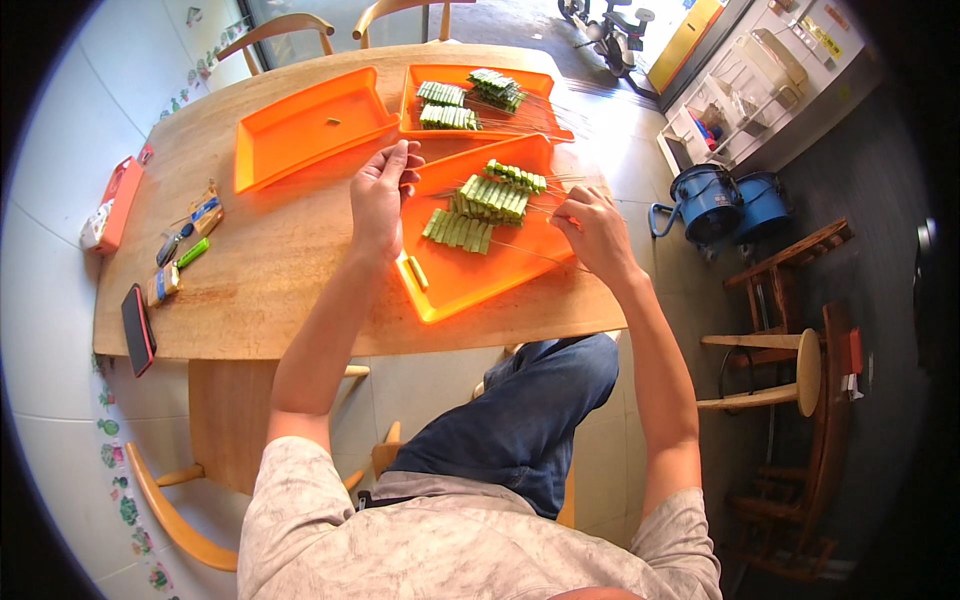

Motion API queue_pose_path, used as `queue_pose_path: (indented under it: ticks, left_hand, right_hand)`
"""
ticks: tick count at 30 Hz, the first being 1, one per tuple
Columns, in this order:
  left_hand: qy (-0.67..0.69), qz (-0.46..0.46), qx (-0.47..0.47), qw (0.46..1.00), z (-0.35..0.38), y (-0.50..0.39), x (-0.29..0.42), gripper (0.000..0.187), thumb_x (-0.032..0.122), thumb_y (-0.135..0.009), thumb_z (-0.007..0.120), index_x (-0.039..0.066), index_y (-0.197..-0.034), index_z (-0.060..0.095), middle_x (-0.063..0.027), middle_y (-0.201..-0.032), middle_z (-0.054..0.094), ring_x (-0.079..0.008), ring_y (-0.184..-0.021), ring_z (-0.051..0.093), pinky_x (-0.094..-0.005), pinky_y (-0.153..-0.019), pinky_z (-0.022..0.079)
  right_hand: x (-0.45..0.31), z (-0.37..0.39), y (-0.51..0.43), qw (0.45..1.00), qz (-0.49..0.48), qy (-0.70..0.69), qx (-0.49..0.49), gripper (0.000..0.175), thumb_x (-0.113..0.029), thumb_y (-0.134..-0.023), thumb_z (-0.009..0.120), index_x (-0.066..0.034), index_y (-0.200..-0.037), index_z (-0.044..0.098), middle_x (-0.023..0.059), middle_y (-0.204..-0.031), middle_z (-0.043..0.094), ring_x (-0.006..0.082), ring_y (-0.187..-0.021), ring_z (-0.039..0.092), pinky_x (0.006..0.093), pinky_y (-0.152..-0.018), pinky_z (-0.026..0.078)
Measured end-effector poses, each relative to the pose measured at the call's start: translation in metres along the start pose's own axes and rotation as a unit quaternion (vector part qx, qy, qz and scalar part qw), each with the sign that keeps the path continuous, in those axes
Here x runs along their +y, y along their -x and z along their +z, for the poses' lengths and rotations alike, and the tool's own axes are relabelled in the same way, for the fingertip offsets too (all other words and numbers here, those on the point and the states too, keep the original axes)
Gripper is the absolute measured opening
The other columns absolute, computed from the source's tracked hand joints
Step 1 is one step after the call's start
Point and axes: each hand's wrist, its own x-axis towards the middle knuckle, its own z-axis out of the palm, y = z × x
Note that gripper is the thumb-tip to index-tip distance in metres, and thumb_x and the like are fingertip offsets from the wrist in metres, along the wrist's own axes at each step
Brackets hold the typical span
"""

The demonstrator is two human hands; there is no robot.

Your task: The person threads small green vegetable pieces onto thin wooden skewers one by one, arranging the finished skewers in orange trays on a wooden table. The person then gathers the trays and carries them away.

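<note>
Skewered rows of cut green vegetable pieces [495, 199] lie stacked in the near orange plastic tray [480, 300], their thin sticks pointing right. A single pale green piece [418, 272] rests by that tray's left wall. My left hand [384, 184] is raised over the tray's upper left corner, fingers curled together; whether something small is between them cannot be told. My right hand [592, 229] is at the tray's right side, thumb and fingers pinched on the thin skewer ends. More skewered green bundles [448, 117] lie in the back right orange tray [416, 133].
A third orange tray [247, 161] at back left holds one small piece [333, 121]. On the table's left are a phone [138, 330], a green-handled tool [193, 253], small packets [163, 283] and a pink box [122, 202]. Chairs [277, 34] stand around; blue buckets [705, 202] are at right.
</note>
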Motion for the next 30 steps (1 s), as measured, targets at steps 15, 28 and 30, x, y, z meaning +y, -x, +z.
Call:
queue_pose_path:
  ticks: [15, 28, 30]
  left_hand:
    - [-0.634, 0.214, -0.280, 0.689, -0.026, 0.001, 0.046, 0.011, 0.006, -0.087, 0.074, 0.003, -0.098, 0.074, -0.0091, -0.087, 0.069, -0.0237, -0.082, 0.067, -0.0343, -0.078, 0.053]
    - [-0.640, 0.176, -0.573, 0.481, -0.009, 0.015, 0.045, 0.015, 0.009, -0.071, 0.074, 0.009, -0.087, 0.073, -0.0075, -0.090, 0.063, -0.0303, -0.096, 0.059, -0.0399, -0.084, 0.051]
    - [-0.623, 0.164, -0.570, 0.510, -0.010, 0.015, 0.046, 0.014, 0.007, -0.075, 0.075, 0.006, -0.088, 0.070, -0.0084, -0.090, 0.065, -0.0295, -0.096, 0.061, -0.0390, -0.084, 0.051]
  right_hand:
    - [-0.044, -0.024, 0.041, 0.968, 0.124, -0.183, 0.121, 0.012, -0.006, -0.093, 0.073, 0.0052, -0.092, 0.071, 0.0084, -0.066, 0.061, 0.0111, -0.059, 0.053, 0.0285, -0.057, 0.044]
    - [-0.069, -0.003, 0.103, 0.899, 0.210, -0.376, 0.080, 0.014, -0.004, -0.101, 0.063, 0.0049, -0.098, 0.073, -0.0012, -0.066, 0.056, 0.0050, -0.060, 0.052, 0.0218, -0.055, 0.042]
    - [-0.069, 0.000, 0.110, 0.869, 0.230, -0.432, 0.070, 0.015, -0.005, -0.102, 0.062, 0.0051, -0.099, 0.073, -0.0015, -0.066, 0.056, 0.0045, -0.060, 0.051, 0.0214, -0.055, 0.041]
